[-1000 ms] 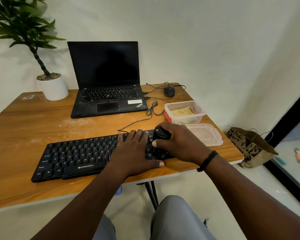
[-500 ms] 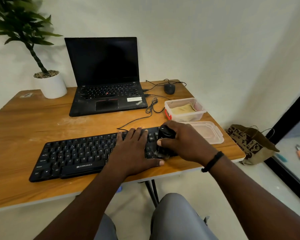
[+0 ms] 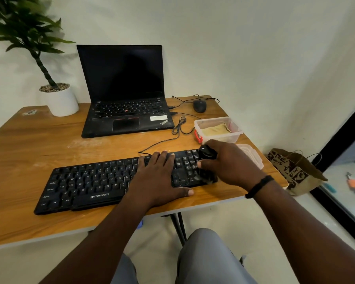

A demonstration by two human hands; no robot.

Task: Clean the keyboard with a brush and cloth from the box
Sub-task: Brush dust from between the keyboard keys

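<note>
Brushwork has shifted on the head view: the right hand [image 3: 230, 167], fingers curled round the black brush [image 3: 207, 153], sat nearer the middle keys a second ago and now drags the bristles over the number pad at the right end of the keyboard [image 3: 94, 181]. The left hand [image 3: 158, 177] stays flat, fingers straight, pinning the keys. I judge brushing nearly across (the cloth [image 3: 215, 130] lies unused in the box [image 3: 236, 136]). Beyond, a wooden table [image 3: 39, 140] carries a laptop [image 3: 123, 99], mouse [image 3: 199, 105], potted plant [image 3: 57, 99] and lid [image 3: 252, 156]; a paper bag [image 3: 295, 173] stands on the floor.
</note>
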